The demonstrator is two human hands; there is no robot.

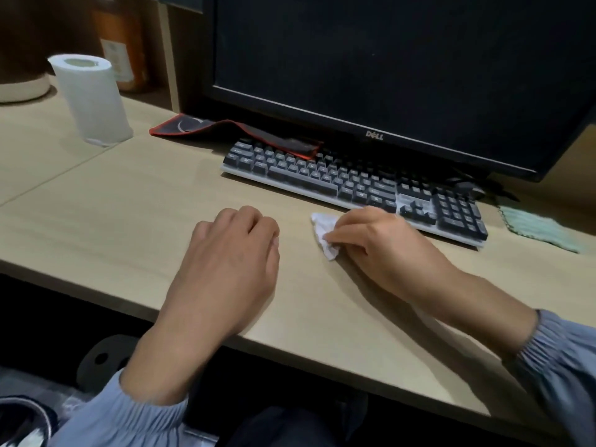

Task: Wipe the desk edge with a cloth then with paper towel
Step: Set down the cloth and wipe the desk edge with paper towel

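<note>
My right hand [380,250] grips a crumpled white piece of paper towel [324,232] and presses it on the light wooden desk [113,227], just in front of the keyboard. My left hand [232,266] rests on the desk to the left of it, fingers curled under, holding nothing. A pale green cloth [541,229] lies flat on the desk at the far right, past the keyboard. A white paper towel roll [93,98] stands upright at the back left. The desk's front edge [371,375] runs diagonally under both wrists.
A black keyboard [354,185] sits under a dark monitor [387,59]. A black mouse pad with red trim [232,132] lies partly on the keyboard's back left. A light bowl-shaped object [22,88] stands at the far left.
</note>
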